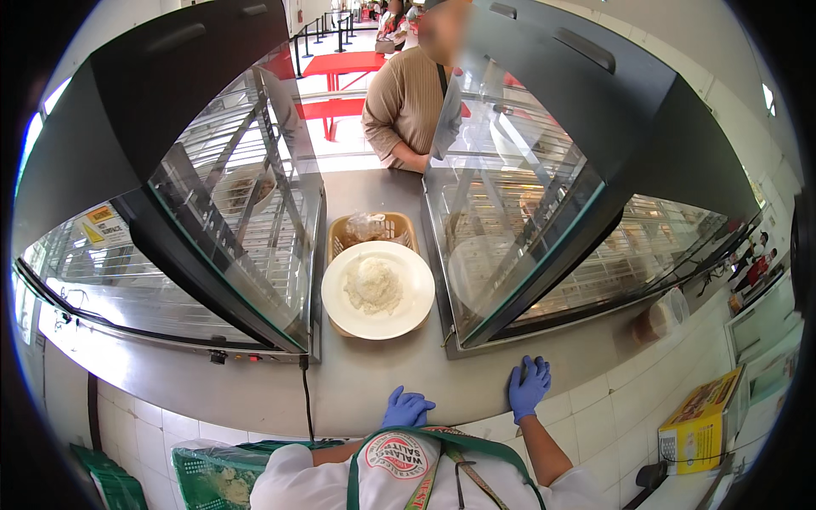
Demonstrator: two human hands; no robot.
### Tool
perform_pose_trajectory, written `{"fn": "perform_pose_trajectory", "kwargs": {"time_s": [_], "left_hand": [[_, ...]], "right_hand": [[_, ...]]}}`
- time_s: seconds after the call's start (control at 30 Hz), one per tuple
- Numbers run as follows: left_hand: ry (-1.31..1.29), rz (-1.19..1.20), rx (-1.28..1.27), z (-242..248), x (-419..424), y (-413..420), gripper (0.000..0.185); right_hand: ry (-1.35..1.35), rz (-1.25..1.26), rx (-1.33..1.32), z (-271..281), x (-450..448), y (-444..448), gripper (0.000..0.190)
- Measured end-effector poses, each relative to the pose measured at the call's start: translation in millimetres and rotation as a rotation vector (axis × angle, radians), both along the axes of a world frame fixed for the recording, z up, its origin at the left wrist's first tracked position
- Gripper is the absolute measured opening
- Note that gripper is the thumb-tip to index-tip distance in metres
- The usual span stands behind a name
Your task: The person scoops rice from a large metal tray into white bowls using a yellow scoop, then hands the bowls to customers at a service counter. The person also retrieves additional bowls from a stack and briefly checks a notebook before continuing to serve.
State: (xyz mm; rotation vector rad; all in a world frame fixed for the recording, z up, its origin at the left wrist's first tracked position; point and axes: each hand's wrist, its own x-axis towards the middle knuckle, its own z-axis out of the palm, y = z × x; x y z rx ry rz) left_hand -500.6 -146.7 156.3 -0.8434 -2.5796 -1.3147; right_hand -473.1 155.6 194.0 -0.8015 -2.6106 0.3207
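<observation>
My left hand (406, 408), in a blue glove, rests at the front edge of the steel counter (376, 370), fingers loosely bent and nothing visible in it. Farther right, my right hand (529, 387), also gloved in blue, lies on the counter edge below the right display warmer with its fingers apart. A white plate (335, 293) with a mound of white rice (375, 284) sits in front of me, beyond both hands. It overlaps a tan plastic basket (411, 228) that holds clear plastic bags (366, 226).
Glass display warmers, left (217, 268) and right (529, 268), flank the plate. A person (408, 102) stands across the counter. A black cable (306, 395) hangs over the front edge. A green basket (191, 472) is low left; a clear container (663, 315) lies far right.
</observation>
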Motion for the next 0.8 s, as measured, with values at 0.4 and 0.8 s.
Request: {"fn": "perform_pose_trajectory", "kwargs": {"time_s": [0.4, 0.8], "left_hand": [[-0.025, -0.454, 0.047, 34.1, -19.6, -11.2, 0.017], [0.315, 0.273, 1.189, 268.0, -4.8, 147.4, 0.039]], "right_hand": [[0.054, 0.137, 0.031, 4.7, 19.0, -5.6, 0.044], [0.181, 0.702, -1.053, 20.1, 50.8, 35.2, 0.035]]}}
